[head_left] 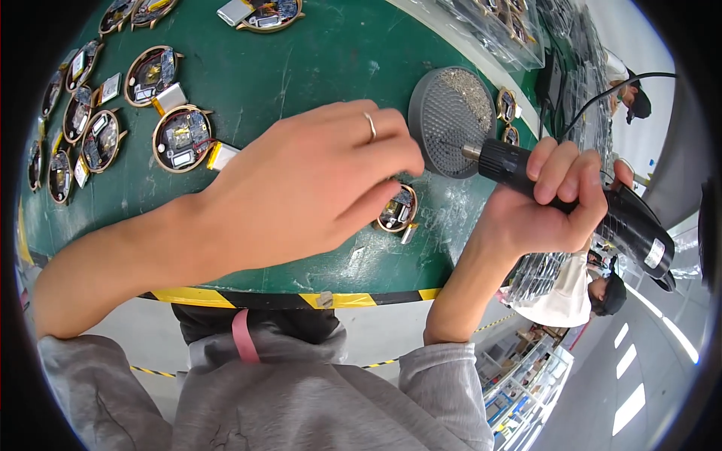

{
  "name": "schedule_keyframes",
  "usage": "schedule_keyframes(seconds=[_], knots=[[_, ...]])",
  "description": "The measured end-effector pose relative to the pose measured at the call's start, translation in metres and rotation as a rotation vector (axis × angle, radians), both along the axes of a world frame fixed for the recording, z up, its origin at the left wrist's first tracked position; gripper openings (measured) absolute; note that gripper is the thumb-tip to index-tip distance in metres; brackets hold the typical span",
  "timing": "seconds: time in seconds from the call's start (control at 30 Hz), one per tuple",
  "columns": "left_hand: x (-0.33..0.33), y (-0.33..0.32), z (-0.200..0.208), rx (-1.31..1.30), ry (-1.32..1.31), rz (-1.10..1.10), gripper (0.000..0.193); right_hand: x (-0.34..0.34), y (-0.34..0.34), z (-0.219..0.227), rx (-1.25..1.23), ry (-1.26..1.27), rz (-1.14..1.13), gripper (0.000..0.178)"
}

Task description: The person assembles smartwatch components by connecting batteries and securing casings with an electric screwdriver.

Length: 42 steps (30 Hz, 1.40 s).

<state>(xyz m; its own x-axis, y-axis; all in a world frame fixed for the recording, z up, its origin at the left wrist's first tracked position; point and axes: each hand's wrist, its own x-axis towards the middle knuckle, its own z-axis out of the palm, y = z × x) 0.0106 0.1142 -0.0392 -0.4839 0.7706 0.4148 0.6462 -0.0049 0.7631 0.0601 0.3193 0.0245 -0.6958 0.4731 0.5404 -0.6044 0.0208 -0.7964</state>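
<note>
My right hand is wrapped round a black electric screwdriver. The screwdriver's metal tip points left, over a round grey dish with a dimpled floor. Small loose screws are heaped at the dish's far right side. Left of the dish, my left hand hovers palm down, a ring on one finger. Its fingers are loosely bent and the thumb stands apart from them; I see nothing held, though the palm side is hidden. Just beyond the left thumb lies a round watch case with exposed electronics and a small battery, partly covered by the hand.
Several open watch cases with wired batteries lie on the green tabletop, mostly at the left. Clear plastic trays stand at the far right. A black cable runs behind the screwdriver. Striped tape marks the near edge. Other people are off to the right.
</note>
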Motion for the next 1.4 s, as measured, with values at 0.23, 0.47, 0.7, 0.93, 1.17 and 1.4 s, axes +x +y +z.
schedule_keyframes(seconds=[0.23, 0.47, 0.7, 0.93, 1.17, 1.4], knots=[[-0.001, 0.001, 0.007, -0.039, -0.363, 0.035, 0.020, 0.015, -0.008, 0.013, -0.172, 0.026, 0.296, 0.022], [-0.001, 0.002, 0.000, 0.036, -0.201, 0.035, 0.016, 0.018, -0.017, 0.013, -0.222, 0.008, 0.371, 0.022], [-0.002, 0.001, 0.001, -0.019, -0.223, 0.014, 0.014, 0.018, -0.018, 0.012, -0.188, 0.002, 0.368, 0.022], [-0.002, 0.001, 0.003, -0.065, -0.220, 0.001, 0.028, 0.021, -0.022, 0.014, -0.097, -0.011, 0.368, 0.025], [0.003, 0.001, -0.002, -0.128, 0.105, -0.024, 0.042, 0.019, -0.013, 0.015, 0.186, -0.092, 0.529, 0.036], [0.002, 0.001, -0.002, -0.132, 0.122, -0.039, 0.043, 0.019, -0.013, 0.016, 0.276, -0.141, 0.612, 0.036]])
